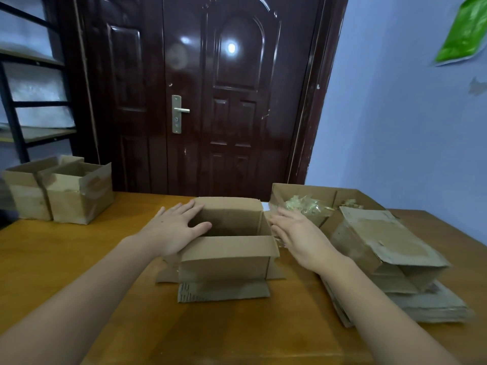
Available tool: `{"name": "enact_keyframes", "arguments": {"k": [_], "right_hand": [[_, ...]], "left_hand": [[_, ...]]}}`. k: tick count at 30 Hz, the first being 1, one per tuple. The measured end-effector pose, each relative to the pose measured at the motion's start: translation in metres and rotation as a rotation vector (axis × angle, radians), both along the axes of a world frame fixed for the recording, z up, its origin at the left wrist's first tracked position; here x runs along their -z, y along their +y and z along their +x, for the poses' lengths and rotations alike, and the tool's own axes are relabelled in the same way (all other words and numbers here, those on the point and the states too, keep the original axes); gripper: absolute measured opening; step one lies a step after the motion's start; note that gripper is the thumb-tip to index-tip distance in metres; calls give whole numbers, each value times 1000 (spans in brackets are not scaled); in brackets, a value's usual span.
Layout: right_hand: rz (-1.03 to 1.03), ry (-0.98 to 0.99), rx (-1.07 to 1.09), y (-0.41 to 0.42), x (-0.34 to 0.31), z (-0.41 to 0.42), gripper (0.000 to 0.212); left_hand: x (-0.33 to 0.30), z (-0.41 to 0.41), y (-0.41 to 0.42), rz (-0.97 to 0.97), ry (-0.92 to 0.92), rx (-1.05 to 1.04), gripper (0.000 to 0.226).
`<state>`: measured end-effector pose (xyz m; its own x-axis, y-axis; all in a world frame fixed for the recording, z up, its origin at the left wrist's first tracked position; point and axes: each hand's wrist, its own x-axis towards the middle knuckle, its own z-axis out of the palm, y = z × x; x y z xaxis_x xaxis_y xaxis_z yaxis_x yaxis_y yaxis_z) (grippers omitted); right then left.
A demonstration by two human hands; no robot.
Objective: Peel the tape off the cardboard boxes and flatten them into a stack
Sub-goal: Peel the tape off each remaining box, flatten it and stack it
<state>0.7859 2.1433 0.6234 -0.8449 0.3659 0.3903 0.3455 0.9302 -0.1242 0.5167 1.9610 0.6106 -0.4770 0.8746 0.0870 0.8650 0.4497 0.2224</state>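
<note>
Two hands point(174, 230) point(300, 238) flank the upright open box point(229, 248), mouth up.

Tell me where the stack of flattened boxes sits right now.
In the head view, the stack of flattened boxes lies on the table's right side, just right of the right hand, with a partly collapsed box resting on top.

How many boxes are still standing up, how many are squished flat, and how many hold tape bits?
Standing boxes: 3, one at the hands and two at far left
Flat pile: 1, sheets too many to count
Tape-scrap box: 1
Total: 5
</note>
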Motion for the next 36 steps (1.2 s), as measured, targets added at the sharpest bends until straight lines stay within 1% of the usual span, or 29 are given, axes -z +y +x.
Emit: {"name": "enact_keyframes", "arguments": {"k": [2, 3, 5, 7, 9, 11, 13, 17, 18, 21, 23, 26, 28, 30, 33, 34, 36], "right_hand": [[-245, -21, 31, -7, 5, -1, 58], [-324, -12, 39, -11, 7, -1, 70], [-357, -28, 53, -17, 9, -3, 92], [-298, -115, 83, -20, 8, -5, 101], [-245, -171, 114, -20, 6, -7, 101], [-205, -155, 129, -23, 10, -7, 95], [-164, -83, 157, -28, 19, -8, 86], [-156, 123, 295, -37, 36, -14, 75], [-199, 186, 319, -39, 38, -15, 75], [-477, 378, 281, -46, 39, -18, 78], [-604, 433, 230, -50, 37, -21, 78], [-752, 472, 185, -57, 31, -25, 76], [-857, 544, 155, -63, 24, -30, 78], [-965, 628, 114, -67, 17, -34, 84], [-1055, 701, 114, -69, 7, -36, 89], [-1072, 723, 122, -68, 5, -35, 88], [-1096, 755, 143, -65, 1, -31, 84]], "left_hand": [[0, 1, 0, 7, 1, 3, 91], [0, 1, 0, 9, -2, 3, 87], [0, 3, -1, 12, -17, 3, 83], [-1, 5, -3, 13, -30, 3, 81], [-2, 9, -5, 25, -39, 2, 78], [-3, 14, -9, 44, -63, 11, 76], [-4, 20, -14, 65, -96, 26, 78], [-6, 34, -26, 115, -123, 90, 95], [-6, 38, -28, 132, -130, 98, 100], [-8, 48, -31, 163, -184, 106, 118], [-9, 53, -32, 177, -247, 147, 122], [-10, 65, -33, 180, -353, 247, 113], [-9, 76, -30, 173, -344, 281, 109], [-10, 90, -28, 149, -293, 309, 100], [-15, 111, -25, 139, -109, 395, 65], [-17, 118, -25, 137, -65, 428, 57], [-20, 125, -24, 118, -40, 466, 53]]}}
